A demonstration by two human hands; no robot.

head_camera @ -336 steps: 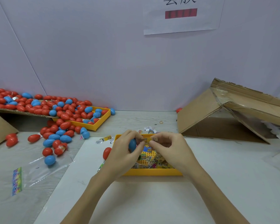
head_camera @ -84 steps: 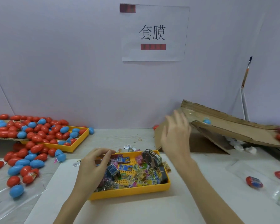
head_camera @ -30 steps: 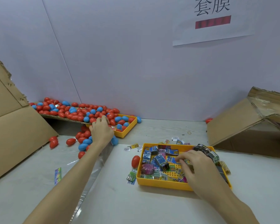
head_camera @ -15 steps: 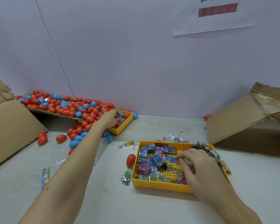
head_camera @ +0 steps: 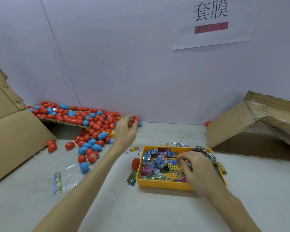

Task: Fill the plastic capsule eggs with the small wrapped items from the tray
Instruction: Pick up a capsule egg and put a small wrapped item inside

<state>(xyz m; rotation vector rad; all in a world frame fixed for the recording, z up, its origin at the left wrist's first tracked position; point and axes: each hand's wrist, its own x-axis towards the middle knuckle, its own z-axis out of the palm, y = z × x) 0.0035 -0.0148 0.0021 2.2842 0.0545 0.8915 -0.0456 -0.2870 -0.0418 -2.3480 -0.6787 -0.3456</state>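
- Since half a second ago we see the left hand (head_camera: 126, 131) lifted off the egg pile and pulled back toward the middle; it was down among the eggs at the far yellow tray, now it's raised with a red capsule egg (head_camera: 133, 121) pinched in curled fingers, motion-blurred.
- Right hand (head_camera: 195, 166) barely changed: still down in the near yellow tray (head_camera: 164, 185), fingers curled into the small wrapped items (head_camera: 159, 162); we can't tell if it actually grips one.
- Held egg's long axis looks roughly left-right across the view; which end leads is too blurred to tell.
- Another red egg (head_camera: 135, 163) lies on the table touching the near tray's left wall, long axis running away from us, slightly tilted.
- Pile of red and blue eggs (head_camera: 84, 118) sits far left on a cardboard sheet and spills down onto the table, pointing every way.
- Pale grey table (head_camera: 157, 215); clear plastic bag (head_camera: 64, 178) with a coloured strip lies left of the arm; loose wrappers just behind the near tray.
- Cardboard box flap (head_camera: 15, 131) at left, collapsed cardboard box (head_camera: 251, 129) at right.
- Plain pale wall behind, paper sign (head_camera: 211, 22) with two characters and a red bar.
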